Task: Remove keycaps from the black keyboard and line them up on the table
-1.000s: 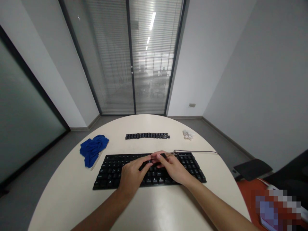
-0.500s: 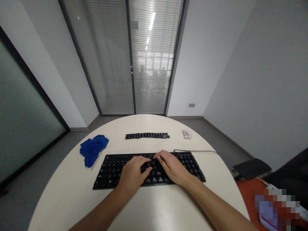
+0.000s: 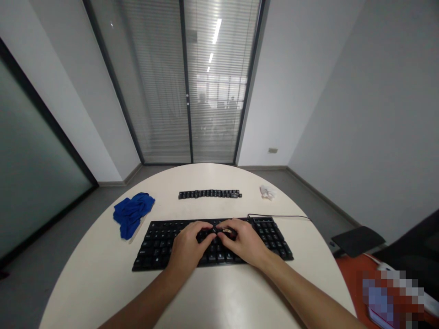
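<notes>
A black keyboard (image 3: 154, 242) lies across the table in front of me, with both my hands over its middle. The thumb and fingertips of my left hand (image 3: 188, 242) close in a pinch on a small black keycap (image 3: 215, 229). From the other side, the thumb and forefinger of my right hand (image 3: 243, 240) meet at the same keycap, so the fingertips of both hands nearly touch. My hands hide part of the middle keys. Beyond the keyboard, several loose black keycaps (image 3: 209, 193) lie in neat rows on the table.
A crumpled blue cloth (image 3: 133, 212) lies on the left of the round table (image 3: 219, 292). Crumpled white tissue (image 3: 267, 192) is at the far right. The keyboard's cable (image 3: 281, 215) runs off the right edge. An orange chair (image 3: 350, 278) stands at the right.
My right hand's thumb and forefinger have come down and left to meet the left fingertips. The left thumb has risen slightly towards its forefinger, narrowing the gap.
</notes>
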Demonstrator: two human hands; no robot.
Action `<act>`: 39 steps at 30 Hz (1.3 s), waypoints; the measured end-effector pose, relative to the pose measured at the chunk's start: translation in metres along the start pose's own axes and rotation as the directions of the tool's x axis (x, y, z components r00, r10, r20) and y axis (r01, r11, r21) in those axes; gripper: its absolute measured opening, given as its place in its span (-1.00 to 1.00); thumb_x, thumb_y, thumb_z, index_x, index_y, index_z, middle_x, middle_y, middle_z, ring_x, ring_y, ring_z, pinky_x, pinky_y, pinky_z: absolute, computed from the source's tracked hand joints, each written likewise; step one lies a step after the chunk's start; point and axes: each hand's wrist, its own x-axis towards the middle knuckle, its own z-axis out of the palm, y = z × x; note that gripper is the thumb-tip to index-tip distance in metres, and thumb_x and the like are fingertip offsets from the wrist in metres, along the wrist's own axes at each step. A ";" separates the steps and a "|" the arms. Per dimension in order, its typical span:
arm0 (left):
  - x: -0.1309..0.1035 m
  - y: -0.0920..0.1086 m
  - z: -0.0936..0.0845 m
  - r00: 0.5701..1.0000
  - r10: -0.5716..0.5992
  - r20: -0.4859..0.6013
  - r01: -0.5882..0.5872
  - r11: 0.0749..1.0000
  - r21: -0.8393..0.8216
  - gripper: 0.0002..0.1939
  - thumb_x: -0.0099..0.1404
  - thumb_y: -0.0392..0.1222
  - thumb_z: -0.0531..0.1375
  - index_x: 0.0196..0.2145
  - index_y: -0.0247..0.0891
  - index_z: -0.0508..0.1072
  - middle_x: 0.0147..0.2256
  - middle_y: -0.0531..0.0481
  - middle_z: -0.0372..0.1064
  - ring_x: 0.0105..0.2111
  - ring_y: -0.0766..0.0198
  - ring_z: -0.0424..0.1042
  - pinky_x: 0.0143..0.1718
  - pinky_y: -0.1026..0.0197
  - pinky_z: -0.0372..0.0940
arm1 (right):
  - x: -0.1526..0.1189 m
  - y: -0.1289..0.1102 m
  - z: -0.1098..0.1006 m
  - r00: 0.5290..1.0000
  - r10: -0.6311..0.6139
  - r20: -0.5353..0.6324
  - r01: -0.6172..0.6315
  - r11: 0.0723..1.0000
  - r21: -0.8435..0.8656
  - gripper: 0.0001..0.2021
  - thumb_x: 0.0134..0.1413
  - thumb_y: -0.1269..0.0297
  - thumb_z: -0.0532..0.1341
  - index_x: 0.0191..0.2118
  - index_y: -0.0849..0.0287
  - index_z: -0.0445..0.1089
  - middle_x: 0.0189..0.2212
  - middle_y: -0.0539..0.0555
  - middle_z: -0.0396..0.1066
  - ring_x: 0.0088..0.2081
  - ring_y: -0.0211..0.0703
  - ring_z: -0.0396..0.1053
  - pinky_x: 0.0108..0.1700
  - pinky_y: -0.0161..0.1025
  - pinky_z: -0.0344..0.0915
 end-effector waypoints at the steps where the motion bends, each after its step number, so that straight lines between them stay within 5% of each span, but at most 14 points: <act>1: 0.000 0.000 0.000 1.000 -0.013 -0.008 0.013 1.000 -0.019 -0.88 0.21 -0.26 0.29 -0.24 -0.17 0.54 -0.24 0.01 0.56 -0.21 0.14 0.53 -0.11 0.10 0.40 | 0.000 -0.001 0.000 1.000 -0.004 0.002 0.004 1.000 0.019 -0.80 0.10 0.38 0.24 -0.15 0.13 0.53 -0.25 0.05 0.57 -0.22 -0.11 0.49 -0.10 -0.22 0.34; 9: -0.002 -0.001 0.000 0.997 0.073 -0.020 -0.073 0.997 0.006 -0.92 0.22 -0.22 0.32 -0.31 -0.17 0.49 -0.30 0.03 0.52 -0.25 0.16 0.50 -0.19 0.14 0.38 | -0.001 -0.001 -0.002 0.995 0.057 0.086 -0.067 0.991 0.118 -0.76 0.16 0.26 0.20 -0.13 0.17 0.57 -0.38 0.03 0.54 -0.40 -0.19 0.39 -0.31 -0.29 0.28; 16: -0.003 0.002 -0.002 0.988 0.155 0.021 -0.155 0.987 0.042 -0.88 0.20 -0.23 0.35 -0.32 -0.18 0.47 -0.31 0.05 0.50 -0.26 0.17 0.48 -0.21 0.15 0.35 | -0.001 0.006 -0.007 0.984 0.067 0.167 -0.097 0.979 0.178 -0.75 0.14 0.17 0.24 -0.17 0.18 0.57 -0.63 -0.11 0.18 -0.55 -0.33 0.07 -0.48 -0.36 0.02; 21: -0.004 0.005 -0.002 0.985 0.154 0.082 -0.161 0.983 0.088 -0.76 0.17 -0.19 0.36 -0.20 -0.18 0.46 -0.21 -0.02 0.52 -0.19 0.10 0.50 -0.15 0.07 0.39 | 0.002 0.007 -0.012 0.988 0.054 0.144 -0.074 0.988 0.137 -0.78 0.09 0.24 0.25 -0.18 0.17 0.57 -0.53 -0.06 0.40 -0.50 -0.29 0.23 -0.42 -0.35 0.14; 26: -0.008 0.004 0.001 0.965 0.215 0.149 -0.240 0.954 0.178 -0.45 0.18 -0.09 0.33 0.10 -0.21 0.35 0.09 -0.19 0.39 0.10 -0.06 0.36 0.15 -0.16 0.24 | 0.010 0.031 -0.046 0.991 0.137 0.007 -0.136 0.987 -0.082 -0.76 0.12 0.21 0.21 -0.15 0.14 0.55 -0.34 0.04 0.56 -0.34 -0.14 0.43 -0.24 -0.29 0.27; 31: -0.010 0.000 0.003 0.949 0.215 0.229 -0.271 0.930 0.249 -0.43 0.26 -0.04 0.26 0.17 -0.25 0.31 0.20 -0.21 0.29 0.21 -0.05 0.25 0.24 -0.17 0.16 | 0.020 0.078 -0.087 0.956 0.262 -0.130 -0.292 0.840 -0.458 -0.72 0.11 0.17 0.22 -0.12 0.16 0.55 -0.33 0.15 0.56 -0.36 -0.07 0.45 -0.29 -0.27 0.21; 39: -0.010 0.000 0.004 0.953 0.228 0.199 -0.270 0.937 0.222 -0.45 0.25 -0.06 0.26 0.16 -0.23 0.32 0.18 -0.21 0.32 0.18 -0.06 0.29 0.21 -0.16 0.20 | 0.050 0.111 -0.095 0.921 0.378 -0.093 -0.347 0.688 -0.638 -0.69 0.12 0.18 0.22 -0.07 0.14 0.54 -0.36 0.15 0.53 -0.27 -0.04 0.46 -0.27 -0.29 0.17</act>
